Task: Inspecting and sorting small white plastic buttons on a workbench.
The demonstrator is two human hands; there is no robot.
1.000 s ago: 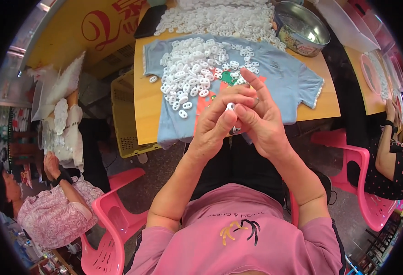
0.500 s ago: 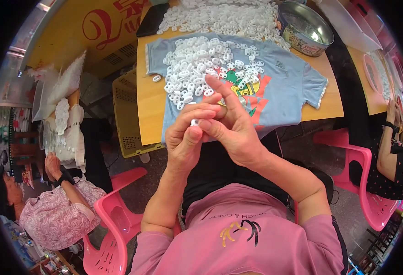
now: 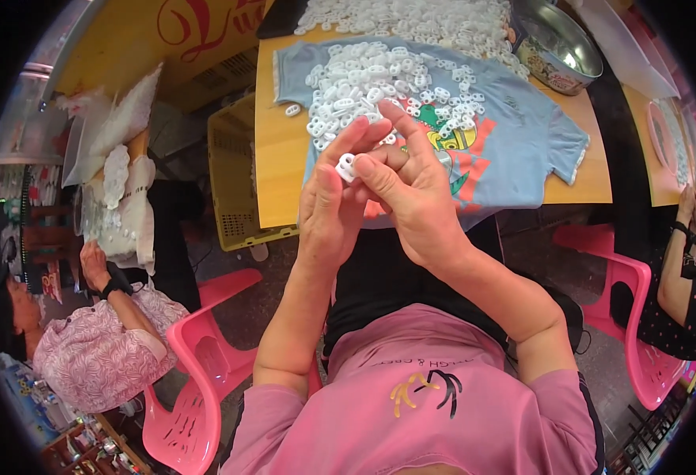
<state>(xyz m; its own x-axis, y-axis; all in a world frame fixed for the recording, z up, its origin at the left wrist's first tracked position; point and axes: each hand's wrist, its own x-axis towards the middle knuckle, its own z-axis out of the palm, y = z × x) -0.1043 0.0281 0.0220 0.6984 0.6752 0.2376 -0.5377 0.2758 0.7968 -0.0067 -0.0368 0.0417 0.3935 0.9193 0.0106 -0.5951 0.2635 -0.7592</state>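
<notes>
A small white plastic piece with round holes (image 3: 346, 167) sits between my two hands, above the near edge of the table. My left hand (image 3: 328, 210) supports it, its thumb beside the piece and its fingers curled behind. From the other side, the thumb of my right hand (image 3: 421, 202) presses on the piece while that hand's index finger points up and away. Just past my fingertips, a heap of similar white oval two-holed pieces (image 3: 364, 77) lies on a grey-blue printed T-shirt (image 3: 514, 158). Smaller clustered white pieces (image 3: 460, 107) rest to the right of the heap.
The shirt covers much of a yellow table (image 3: 278, 178). More white pieces (image 3: 419, 17) spread at the back, beside a round metal tin (image 3: 557, 51). A yellow crate (image 3: 233, 178) stands left, below the tabletop. People sit either side on pink chairs (image 3: 197, 380).
The white piece shows more fully between my thumbs now; before, only a small part was visible. My hands have opened somewhat around it, and the whole view has shifted slightly.
</notes>
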